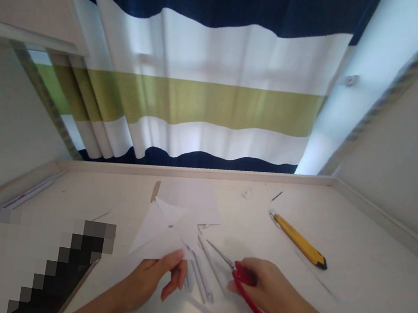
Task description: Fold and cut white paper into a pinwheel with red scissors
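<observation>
My left hand [153, 279] pinches the lower edge of a folded white paper [161, 228], lifted a little above the white desk [351, 282]. My right hand [271, 289] is closed round the red handles of a pair of scissors [241, 279], whose thin blades point up and left toward the paper. Between my hands lie a few thin rolled paper sticks [201, 275] on the desk.
A yellow utility knife [298, 239] lies at the right on the desk. More white sheets [195, 199] lie behind the folded paper. A dark flat object [56, 285], partly pixelated, sits at the lower left. A striped curtain [209, 99] hangs behind the desk; walls close both sides.
</observation>
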